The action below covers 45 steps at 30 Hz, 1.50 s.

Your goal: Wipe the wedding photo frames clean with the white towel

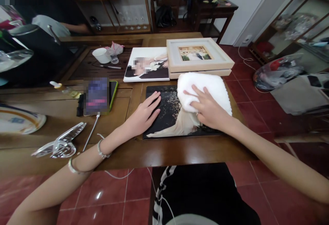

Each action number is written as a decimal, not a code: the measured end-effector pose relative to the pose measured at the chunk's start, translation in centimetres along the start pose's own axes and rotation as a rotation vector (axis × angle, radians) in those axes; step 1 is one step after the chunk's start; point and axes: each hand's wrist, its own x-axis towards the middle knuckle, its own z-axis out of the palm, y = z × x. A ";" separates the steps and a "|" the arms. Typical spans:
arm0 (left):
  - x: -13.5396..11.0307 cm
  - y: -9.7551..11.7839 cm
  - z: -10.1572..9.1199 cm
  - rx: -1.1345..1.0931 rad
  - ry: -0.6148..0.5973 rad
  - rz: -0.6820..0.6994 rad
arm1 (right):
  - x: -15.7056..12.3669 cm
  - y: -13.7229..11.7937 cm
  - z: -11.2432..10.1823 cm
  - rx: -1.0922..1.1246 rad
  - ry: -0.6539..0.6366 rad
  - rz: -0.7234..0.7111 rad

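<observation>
A dark photo panel [164, 108] showing a pale flowing dress lies flat near the table's front edge. My left hand [147, 112] rests flat on its left side, fingers stretched out and holding nothing. On the panel's right part, my right hand [205, 106] presses into a folded white towel [217, 86], gripping it with fingers somewhat apart. The towel covers the panel's upper right and overhangs its edge. Just behind the panel is a white-edged photo print [133, 75]. A light wooden picture frame [174, 68] sits to its right, stacked on another.
Left on the table [180, 153] are a phone [113, 94] beside a blurred screen, a charging cable [91, 132], a dropper bottle [68, 90], a shiny winged ornament [63, 142] and a white cup [101, 55]. Another person [61, 9] is at the far left.
</observation>
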 end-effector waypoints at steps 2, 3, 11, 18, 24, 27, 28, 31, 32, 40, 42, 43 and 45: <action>0.0 0.0 0.0 0.002 0.004 0.001 | -1.3 -2.4 0.1 0.013 -0.036 -0.048; 0.0 -0.1 0.0 0.005 0.005 0.003 | -2.0 -3.6 0.1 0.022 -0.051 -0.066; 0.0 0.0 0.0 0.003 0.006 0.012 | -6.7 -10.0 -0.3 0.151 -0.140 -0.186; 0.0 0.0 -0.1 -0.012 0.004 0.008 | -5.2 -8.7 -0.7 0.169 -0.162 -0.167; 0.0 -0.1 0.1 -0.011 0.007 0.009 | 0.2 -4.8 -0.4 0.132 -0.090 -0.086; 0.0 -0.2 0.1 -0.005 0.005 0.003 | 3.4 -3.0 0.0 0.125 -0.034 -0.033; 0.0 -0.2 0.0 -0.003 0.005 0.002 | 4.3 -2.6 0.2 0.122 -0.030 -0.015; 0.0 -0.1 0.0 0.007 0.005 -0.004 | 6.2 -2.2 0.6 0.095 -0.050 0.025; 0.0 -0.2 0.0 0.009 0.005 -0.007 | 6.4 -2.3 0.7 0.078 -0.056 0.033; -0.1 -0.3 0.1 -0.024 0.013 0.005 | 1.2 -6.7 0.5 0.024 -0.137 -0.044; 0.0 -0.2 0.0 -0.014 0.005 0.010 | -1.2 -8.2 0.3 0.053 -0.149 -0.071; 0.0 -0.2 0.0 -0.011 0.004 0.011 | -2.3 -8.9 0.1 0.081 -0.147 -0.093; 0.0 -0.1 0.0 -0.008 0.010 0.011 | -4.3 -9.7 -0.5 0.121 -0.162 -0.108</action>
